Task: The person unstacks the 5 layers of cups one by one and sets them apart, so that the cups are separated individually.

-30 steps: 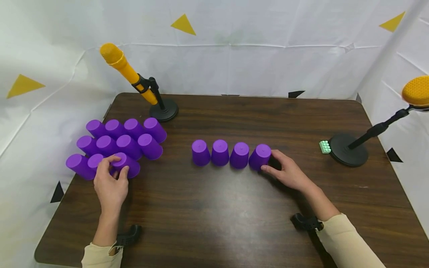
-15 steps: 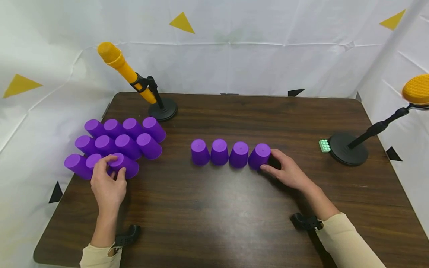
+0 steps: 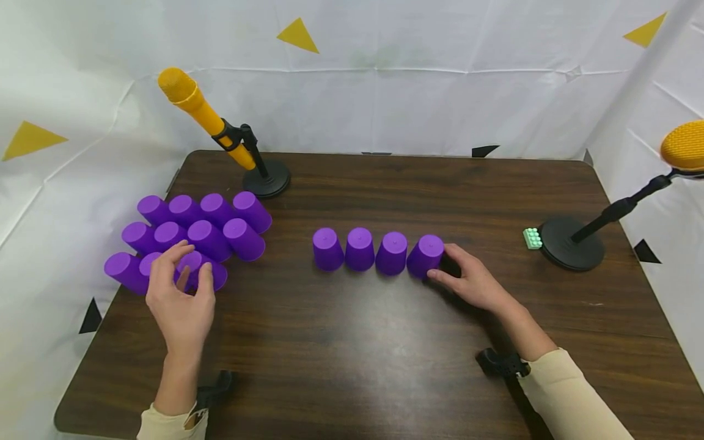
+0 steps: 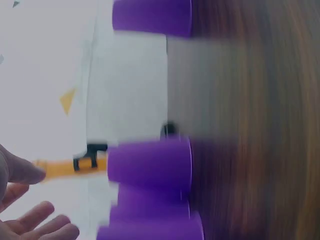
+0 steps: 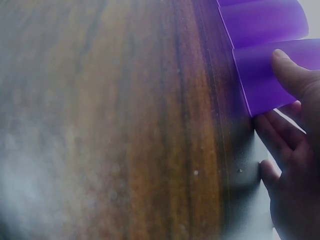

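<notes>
Upside-down purple cups stand in two groups on the brown table (image 3: 357, 342). At the left, my left hand (image 3: 178, 311) hovers over the front right cup (image 3: 219, 276) of a block of rows, fingers spread and apart from it. The left wrist view shows that hand (image 4: 35, 222) holding nothing, with purple cups (image 4: 150, 162) beyond. My right hand (image 3: 474, 284) holds the rightmost cup (image 3: 423, 260) of a separate row in the middle. Its thumb lies against one side of that cup (image 5: 260, 80) in the right wrist view, its fingers round the other.
Behind the left block, a yellow microphone (image 3: 209, 119) leans on a black stand. At the right is another black stand (image 3: 573, 244) with a yellow round head (image 3: 684, 146), and a small mint-green studded block (image 3: 532, 238) beside its base. White sheeting (image 3: 429, 110) backs the table.
My left hand has let go of the front right cup of the left block and lifted up off it. My right hand stays at its cup.
</notes>
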`<action>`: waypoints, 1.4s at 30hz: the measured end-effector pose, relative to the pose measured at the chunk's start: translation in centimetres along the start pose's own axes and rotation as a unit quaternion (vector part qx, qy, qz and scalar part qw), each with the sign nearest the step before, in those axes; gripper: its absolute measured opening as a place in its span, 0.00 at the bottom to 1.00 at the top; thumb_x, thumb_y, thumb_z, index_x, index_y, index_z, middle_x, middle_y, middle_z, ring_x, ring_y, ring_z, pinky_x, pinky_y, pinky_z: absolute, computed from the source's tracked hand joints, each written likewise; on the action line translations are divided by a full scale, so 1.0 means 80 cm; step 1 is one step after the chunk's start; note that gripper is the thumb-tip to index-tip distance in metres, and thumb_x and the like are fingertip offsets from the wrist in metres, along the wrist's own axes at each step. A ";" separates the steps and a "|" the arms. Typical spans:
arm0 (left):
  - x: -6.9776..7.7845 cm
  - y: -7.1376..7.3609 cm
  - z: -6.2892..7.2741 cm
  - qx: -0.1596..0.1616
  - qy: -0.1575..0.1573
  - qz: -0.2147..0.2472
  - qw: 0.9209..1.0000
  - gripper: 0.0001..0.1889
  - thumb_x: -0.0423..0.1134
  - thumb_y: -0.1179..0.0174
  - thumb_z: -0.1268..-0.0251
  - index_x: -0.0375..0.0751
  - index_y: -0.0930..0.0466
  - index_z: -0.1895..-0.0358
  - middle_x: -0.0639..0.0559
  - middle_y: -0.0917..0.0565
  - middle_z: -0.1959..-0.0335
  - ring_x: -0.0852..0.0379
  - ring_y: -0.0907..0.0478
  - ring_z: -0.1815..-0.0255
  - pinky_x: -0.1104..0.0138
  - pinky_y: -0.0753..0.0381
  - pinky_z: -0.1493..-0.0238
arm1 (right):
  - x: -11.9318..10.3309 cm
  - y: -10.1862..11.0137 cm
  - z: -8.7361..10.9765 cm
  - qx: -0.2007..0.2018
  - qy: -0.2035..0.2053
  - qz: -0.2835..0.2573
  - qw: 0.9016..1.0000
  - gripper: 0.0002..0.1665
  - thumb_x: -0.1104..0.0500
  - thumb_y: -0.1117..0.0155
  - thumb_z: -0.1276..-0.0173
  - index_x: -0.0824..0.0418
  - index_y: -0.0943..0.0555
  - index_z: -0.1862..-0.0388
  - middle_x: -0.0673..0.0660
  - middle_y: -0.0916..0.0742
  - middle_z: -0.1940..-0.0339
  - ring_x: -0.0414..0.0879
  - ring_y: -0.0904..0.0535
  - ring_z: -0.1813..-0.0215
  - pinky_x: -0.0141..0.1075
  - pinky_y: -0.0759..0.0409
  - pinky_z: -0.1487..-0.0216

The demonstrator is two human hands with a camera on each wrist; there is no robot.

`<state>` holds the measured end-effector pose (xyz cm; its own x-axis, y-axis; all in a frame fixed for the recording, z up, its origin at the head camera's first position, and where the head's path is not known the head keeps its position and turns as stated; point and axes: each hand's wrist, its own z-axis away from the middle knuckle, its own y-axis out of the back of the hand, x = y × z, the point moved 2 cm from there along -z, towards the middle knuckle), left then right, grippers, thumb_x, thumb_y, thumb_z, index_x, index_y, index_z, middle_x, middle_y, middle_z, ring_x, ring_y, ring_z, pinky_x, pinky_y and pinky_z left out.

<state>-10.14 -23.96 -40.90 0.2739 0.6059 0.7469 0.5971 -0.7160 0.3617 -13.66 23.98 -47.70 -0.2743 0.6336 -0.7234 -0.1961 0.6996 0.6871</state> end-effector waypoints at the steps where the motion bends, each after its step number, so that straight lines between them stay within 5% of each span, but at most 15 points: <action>1: 0.004 -0.008 0.002 -0.020 -0.001 0.022 1.000 0.17 0.25 0.33 0.44 0.35 0.18 0.49 0.49 0.19 0.46 0.53 0.23 0.45 0.72 0.20 0.51 | 0.000 0.000 0.000 0.001 0.000 -0.001 1.000 0.30 0.51 0.33 0.32 0.62 0.27 0.35 0.59 0.19 0.42 0.55 0.26 0.37 0.56 0.33 0.35; 4: 0.015 -0.038 0.010 -0.112 0.023 0.093 0.989 0.20 0.25 0.33 0.43 0.36 0.20 0.46 0.48 0.19 0.45 0.48 0.23 0.42 0.66 0.19 0.49 | -0.001 0.001 0.001 0.002 -0.002 -0.001 1.000 0.30 0.51 0.33 0.32 0.62 0.27 0.35 0.59 0.19 0.43 0.55 0.26 0.37 0.56 0.32 0.35; 8: 0.025 -0.081 0.026 -0.242 0.053 0.125 0.961 0.24 0.28 0.33 0.40 0.41 0.25 0.39 0.46 0.23 0.40 0.44 0.27 0.37 0.51 0.20 0.47 | -0.001 0.000 0.000 0.001 -0.004 -0.004 1.000 0.30 0.51 0.33 0.32 0.62 0.27 0.36 0.59 0.19 0.43 0.55 0.26 0.37 0.56 0.32 0.35; 11: 0.031 -0.110 0.036 -0.304 0.052 0.104 0.946 0.29 0.31 0.33 0.39 0.45 0.31 0.34 0.45 0.27 0.36 0.43 0.29 0.35 0.46 0.21 0.48 | -0.001 -0.001 0.000 0.001 -0.003 -0.005 1.000 0.30 0.51 0.33 0.32 0.62 0.27 0.36 0.59 0.19 0.43 0.55 0.26 0.37 0.56 0.32 0.35; 15: 0.037 -0.139 0.047 -0.345 0.049 0.073 0.934 0.35 0.34 0.31 0.39 0.49 0.36 0.30 0.45 0.29 0.34 0.43 0.30 0.34 0.47 0.21 0.48 | -0.001 -0.002 0.000 0.001 0.001 -0.006 1.000 0.30 0.51 0.33 0.32 0.62 0.27 0.35 0.60 0.19 0.43 0.56 0.26 0.37 0.57 0.33 0.35; 22: 0.047 -0.167 0.050 -0.319 -0.011 0.052 0.946 0.29 0.33 0.32 0.40 0.51 0.29 0.36 0.48 0.29 0.36 0.48 0.29 0.37 0.49 0.19 0.50 | 0.002 -0.002 -0.001 0.004 0.000 -0.002 1.000 0.30 0.51 0.33 0.32 0.61 0.27 0.35 0.59 0.19 0.43 0.56 0.26 0.37 0.56 0.32 0.36; 32: 0.046 -0.179 0.044 -0.286 -0.007 0.056 0.957 0.22 0.32 0.31 0.40 0.49 0.25 0.43 0.51 0.27 0.37 0.52 0.27 0.39 0.49 0.19 0.51 | 0.002 -0.001 0.000 0.000 -0.007 -0.006 1.000 0.30 0.52 0.33 0.32 0.62 0.27 0.35 0.59 0.19 0.42 0.56 0.27 0.36 0.56 0.33 0.35; 42: 0.040 -0.172 0.037 -0.240 -0.034 0.013 0.970 0.18 0.35 0.28 0.43 0.48 0.23 0.51 0.51 0.19 0.49 0.53 0.19 0.49 0.55 0.17 0.57 | 0.002 -0.001 0.000 -0.002 -0.007 -0.006 1.000 0.30 0.51 0.33 0.32 0.61 0.27 0.35 0.59 0.20 0.42 0.55 0.27 0.36 0.56 0.33 0.34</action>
<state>-15.22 -11.13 -45.14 0.3427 0.5959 0.7263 0.1741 -0.8000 0.5742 -13.69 24.06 -47.87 -0.2586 0.6293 -0.7329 -0.2038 0.7061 0.6782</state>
